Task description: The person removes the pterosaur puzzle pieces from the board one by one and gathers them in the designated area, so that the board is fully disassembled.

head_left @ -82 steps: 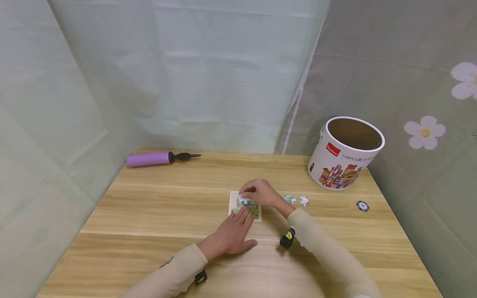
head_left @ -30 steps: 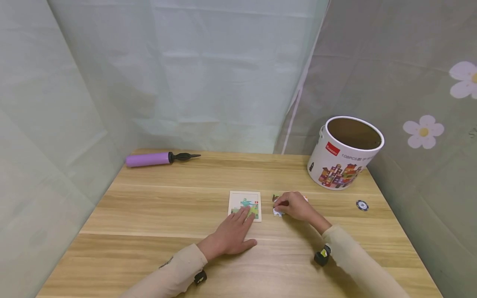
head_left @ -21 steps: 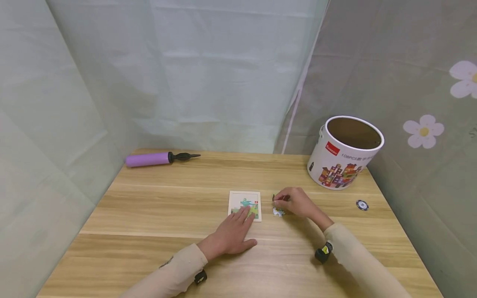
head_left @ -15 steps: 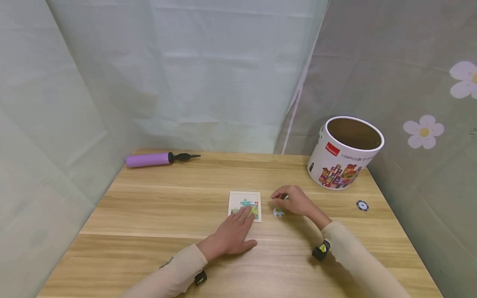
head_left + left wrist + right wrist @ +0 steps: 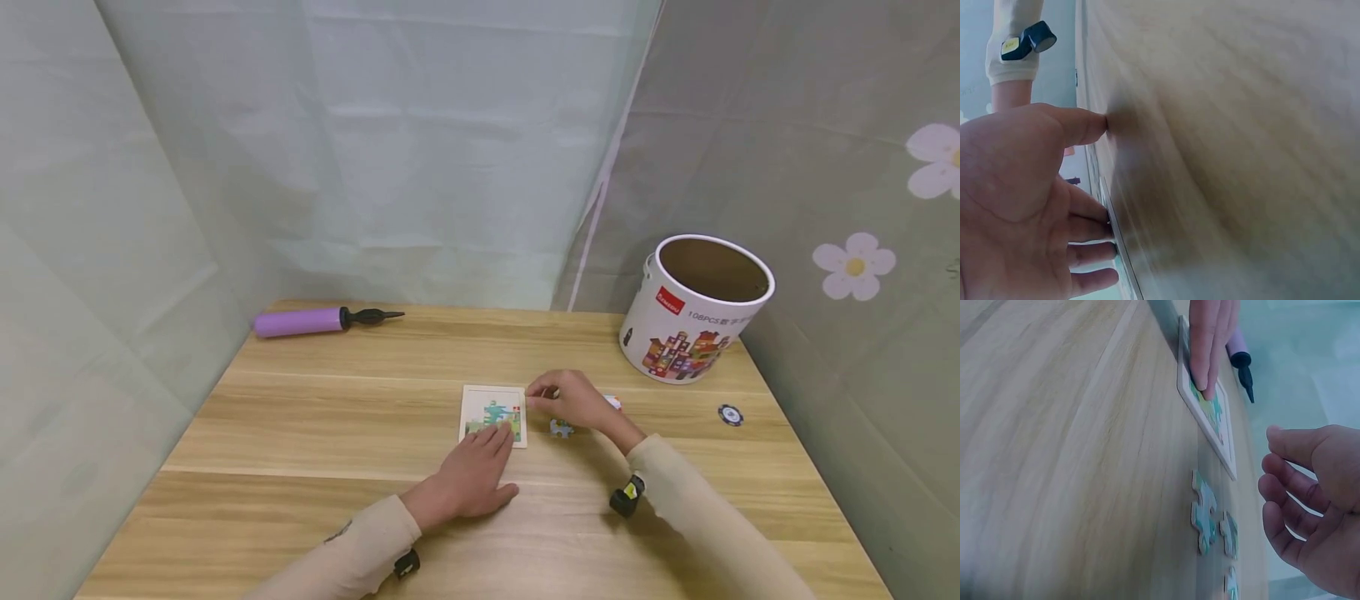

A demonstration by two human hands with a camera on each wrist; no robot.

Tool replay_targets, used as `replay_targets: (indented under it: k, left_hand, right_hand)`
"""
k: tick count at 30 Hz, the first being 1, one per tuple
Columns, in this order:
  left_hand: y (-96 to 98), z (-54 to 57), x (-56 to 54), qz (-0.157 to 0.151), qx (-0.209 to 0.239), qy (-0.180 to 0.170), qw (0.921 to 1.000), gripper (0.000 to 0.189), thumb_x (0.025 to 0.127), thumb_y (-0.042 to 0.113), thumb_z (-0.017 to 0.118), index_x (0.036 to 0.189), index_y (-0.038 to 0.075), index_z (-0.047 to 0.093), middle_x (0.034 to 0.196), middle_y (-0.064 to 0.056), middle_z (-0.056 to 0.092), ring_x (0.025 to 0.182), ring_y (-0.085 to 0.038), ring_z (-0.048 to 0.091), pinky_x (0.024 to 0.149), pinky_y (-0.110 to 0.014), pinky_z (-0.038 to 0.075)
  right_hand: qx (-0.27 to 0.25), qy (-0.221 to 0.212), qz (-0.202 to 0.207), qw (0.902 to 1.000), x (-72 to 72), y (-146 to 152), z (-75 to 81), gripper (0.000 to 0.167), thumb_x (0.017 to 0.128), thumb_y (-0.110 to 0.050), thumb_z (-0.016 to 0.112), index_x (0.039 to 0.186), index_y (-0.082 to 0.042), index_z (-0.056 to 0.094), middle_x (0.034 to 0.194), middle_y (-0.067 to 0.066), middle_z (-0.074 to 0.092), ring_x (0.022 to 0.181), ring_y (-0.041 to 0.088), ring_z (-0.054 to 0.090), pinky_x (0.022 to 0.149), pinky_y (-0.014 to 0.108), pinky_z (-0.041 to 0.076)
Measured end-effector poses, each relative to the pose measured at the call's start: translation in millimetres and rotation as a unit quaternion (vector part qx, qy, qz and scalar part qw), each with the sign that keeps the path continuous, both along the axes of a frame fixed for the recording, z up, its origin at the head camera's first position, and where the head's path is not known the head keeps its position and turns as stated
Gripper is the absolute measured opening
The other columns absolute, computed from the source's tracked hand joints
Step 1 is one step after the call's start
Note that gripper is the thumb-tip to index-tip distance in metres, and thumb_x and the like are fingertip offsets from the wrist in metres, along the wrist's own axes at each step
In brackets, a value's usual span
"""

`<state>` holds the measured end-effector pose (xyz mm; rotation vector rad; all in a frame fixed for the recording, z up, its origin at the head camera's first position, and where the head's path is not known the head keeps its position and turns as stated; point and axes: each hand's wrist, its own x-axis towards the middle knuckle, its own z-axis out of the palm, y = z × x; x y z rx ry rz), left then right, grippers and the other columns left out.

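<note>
Hands (image 5: 471,473) closer together; right one (image 5: 576,402) now nearer puzzle tray (image 5: 475,407).

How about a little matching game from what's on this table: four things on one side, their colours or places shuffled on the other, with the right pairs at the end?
Things:
1. Pump
2. Left hand
3. Bucket
4. Round chip

Colours and places:
A. White, with a red label
B. Lying flat on the table, on the near side of the bucket
C. Fingers touching the puzzle board
D. Purple, with a black tip

Right pairs:
1-D; 2-C; 3-A; 4-B
</note>
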<state>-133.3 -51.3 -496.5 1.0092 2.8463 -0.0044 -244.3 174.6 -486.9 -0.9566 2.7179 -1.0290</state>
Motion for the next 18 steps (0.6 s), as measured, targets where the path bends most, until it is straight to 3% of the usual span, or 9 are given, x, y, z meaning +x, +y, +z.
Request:
replay_targets:
  k: [18]
  left_hand:
    - [5.2,0.5,4.4,0.008,0.000,-0.005,1.0000,0.074,0.101,0.048,0.052,0.153,-0.004,0.041,0.162,-0.018,0.036,0.150,-0.031,0.035,0.118,-0.044,0.037]
  right_hand:
    - [0.003,-0.027,0.025,0.9993,-15.5,-34,-12.0,0.012,0.097,-0.018,0.072,0.107,-0.013,0.078,0.100,-0.005,0.076,0.089,0.009,0.068,0.080,0.028,0.057]
